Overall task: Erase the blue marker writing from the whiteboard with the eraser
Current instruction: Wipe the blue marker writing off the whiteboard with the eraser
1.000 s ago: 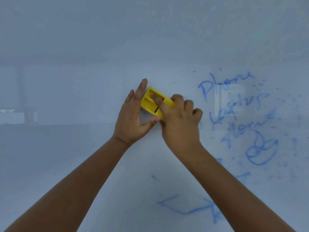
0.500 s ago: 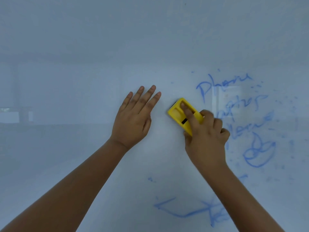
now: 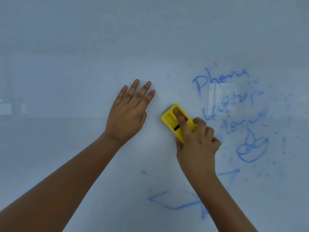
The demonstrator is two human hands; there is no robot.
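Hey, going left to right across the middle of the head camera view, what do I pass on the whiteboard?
Left hand flat on the white whiteboard → yellow plastic rectangular eraser → right hand gripping the eraser → blue marker handwriting in three lines → scattered blue marker specks.

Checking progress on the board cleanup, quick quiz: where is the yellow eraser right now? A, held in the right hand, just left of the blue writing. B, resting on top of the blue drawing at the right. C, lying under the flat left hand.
A: the right hand grips the yellow eraser against the whiteboard, short of the blue writing; the left hand lies flat and empty.
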